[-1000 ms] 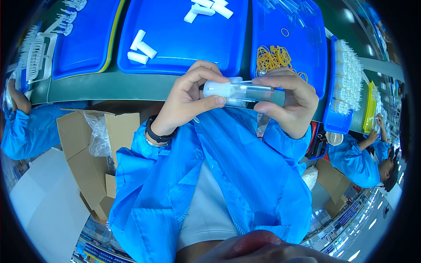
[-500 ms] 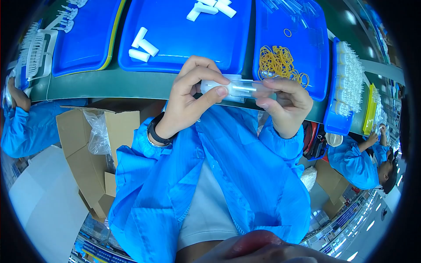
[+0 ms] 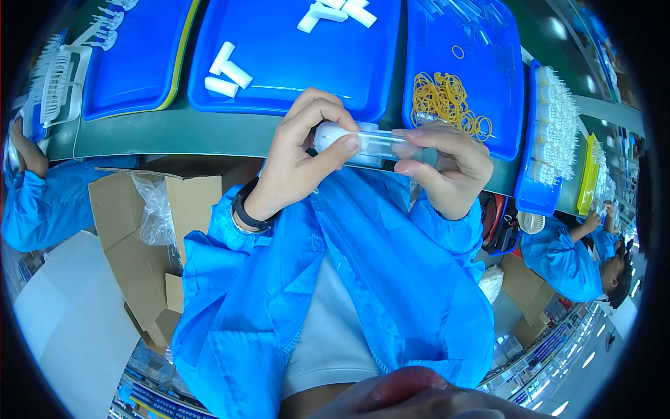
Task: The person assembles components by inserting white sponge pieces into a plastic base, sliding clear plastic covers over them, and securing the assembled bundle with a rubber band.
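My left hand (image 3: 303,150) is closed round a smooth white cylinder with a rounded end (image 3: 326,137), thumb and forefinger pressing on it. A clear plastic tube (image 3: 380,145) covers the cylinder's right part. At the tube's right end, my right hand (image 3: 450,164) has its fingertips on it, forefinger above and thumb below. Behind the tube, partly hidden, is another pale object (image 3: 366,160) at the table edge; its kind cannot be made out.
A blue tray (image 3: 293,94) ahead carries several white cylinders (image 3: 237,74). To its right, another blue tray (image 3: 499,105) has yellow rubber bands (image 3: 443,98) and clear tubes (image 3: 467,14). White bristled pieces (image 3: 555,126) stand far right. Cardboard box (image 3: 129,237) lower left; co-workers at both sides.
My right hand has moved slightly left along with the clear tube, which now reaches closer to my left fingertips. The left hand has barely shifted.
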Tool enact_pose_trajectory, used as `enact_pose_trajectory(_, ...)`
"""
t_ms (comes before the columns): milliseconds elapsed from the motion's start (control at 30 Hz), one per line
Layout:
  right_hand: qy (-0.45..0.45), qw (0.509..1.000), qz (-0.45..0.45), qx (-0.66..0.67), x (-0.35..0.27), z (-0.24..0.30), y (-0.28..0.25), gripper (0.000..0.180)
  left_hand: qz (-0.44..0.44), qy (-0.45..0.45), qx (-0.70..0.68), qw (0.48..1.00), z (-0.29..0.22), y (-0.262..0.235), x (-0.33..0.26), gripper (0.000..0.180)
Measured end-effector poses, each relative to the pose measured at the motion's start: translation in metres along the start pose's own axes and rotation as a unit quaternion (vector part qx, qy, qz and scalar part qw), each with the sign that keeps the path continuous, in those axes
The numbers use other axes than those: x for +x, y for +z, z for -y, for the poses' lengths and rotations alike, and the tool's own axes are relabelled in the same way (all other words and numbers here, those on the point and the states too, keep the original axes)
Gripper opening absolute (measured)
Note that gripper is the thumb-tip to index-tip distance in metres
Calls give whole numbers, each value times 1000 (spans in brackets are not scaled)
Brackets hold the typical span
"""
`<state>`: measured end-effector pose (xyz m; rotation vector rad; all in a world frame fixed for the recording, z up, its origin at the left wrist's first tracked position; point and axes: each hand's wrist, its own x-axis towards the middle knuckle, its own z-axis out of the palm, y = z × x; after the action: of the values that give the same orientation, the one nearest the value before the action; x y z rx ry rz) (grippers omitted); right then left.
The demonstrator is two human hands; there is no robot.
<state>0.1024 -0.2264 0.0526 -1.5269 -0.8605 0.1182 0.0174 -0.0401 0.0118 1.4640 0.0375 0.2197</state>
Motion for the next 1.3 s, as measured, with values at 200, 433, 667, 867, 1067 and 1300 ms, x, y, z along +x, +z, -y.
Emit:
enact_pose_trajectory(200,-77,994,-16,-80,7,-4,1,34,5,-5,-31,999,-3,-1,2,15)
enact_pose_trajectory(433,-136,968,92,-188,22,8,-14,35,30,-25,-78,996,-4,-9,4,23)
enact_pose_trajectory(667,-145,944,114,-274,26,10,-30,35,41,-115,-357,926,-4,-19,4,32)
enact_pose_trajectory(867,-127,961,90,-230,25,9,-22,30,80,-134,-532,832,26,-16,-4,42)
enact_pose_trajectory(1067,-115,974,111,-162,22,0,-5,29,93,-110,-528,837,31,-2,-6,47)
enact_pose_trajectory(1300,-113,976,104,-154,19,-5,4,29,169,-144,-575,787,33,-8,-5,48)
